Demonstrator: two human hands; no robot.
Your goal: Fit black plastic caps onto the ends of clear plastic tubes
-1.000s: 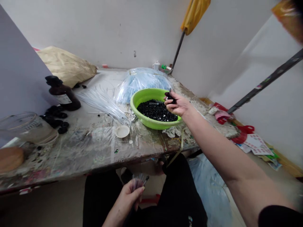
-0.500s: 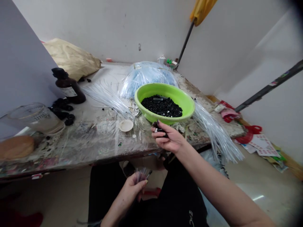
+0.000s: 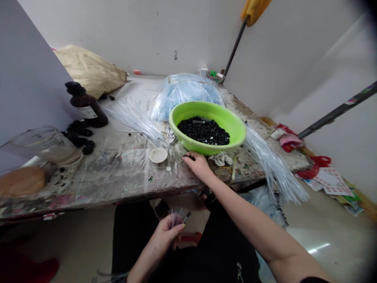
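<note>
My left hand (image 3: 167, 234) is low above my lap, closed round a bundle of clear plastic tubes (image 3: 176, 217). One tube, standing out by the thumb, has a black tip (image 3: 187, 215). My right hand (image 3: 198, 167) is down by the table top, just in front of the green basin (image 3: 188, 142). Its fingers are curled on small black plastic pieces (image 3: 191, 157), partly hidden by the hand. Inside the basin lies a heap of similar small black pieces (image 3: 203, 131). Left of the right hand sits a small white dish (image 3: 158, 155).
Bunches of clear tubes lie left (image 3: 138, 122) and right (image 3: 268, 165) of the basin, with a big bundle (image 3: 188, 92) behind. A brown bottle (image 3: 88, 108), a glass jar (image 3: 48, 147) and a beige sack (image 3: 88, 70) stand left. The table edge (image 3: 129, 196) crosses above my lap.
My right hand has moved down and slightly left, from in front of the basin's rim to the table top, with black pieces in its fingers. My left hand has barely moved.
</note>
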